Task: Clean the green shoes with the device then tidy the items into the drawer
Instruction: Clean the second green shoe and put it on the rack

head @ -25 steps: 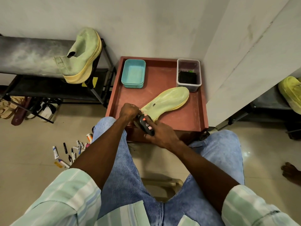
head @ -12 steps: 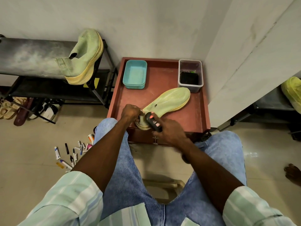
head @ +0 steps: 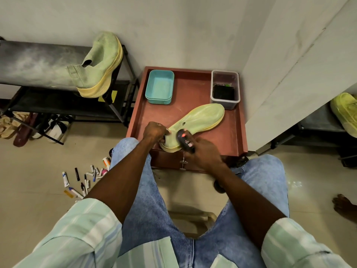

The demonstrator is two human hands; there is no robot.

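Gripping the green shoe (head: pixel 199 118) heel on the red table's (head: pixel 228 136) near edge with our left hand (head: pixel 155 130), our right hand (head: pixel 202 151) should press the black cleaning device (head: pixel 185 139) evenly along its sole.

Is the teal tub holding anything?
No, the teal tub on the red table shows only its bare inside, with nothing lying in it.

Both hands (head: pixel 155 130) (head: pixel 202 151) forward, fingers curled

The person wears a pale green-and-white striped shirt (head: pixel 77 235), sleeves seemingly rolled above the elbows, and light blue, faded jeans (head: pixel 154 206).
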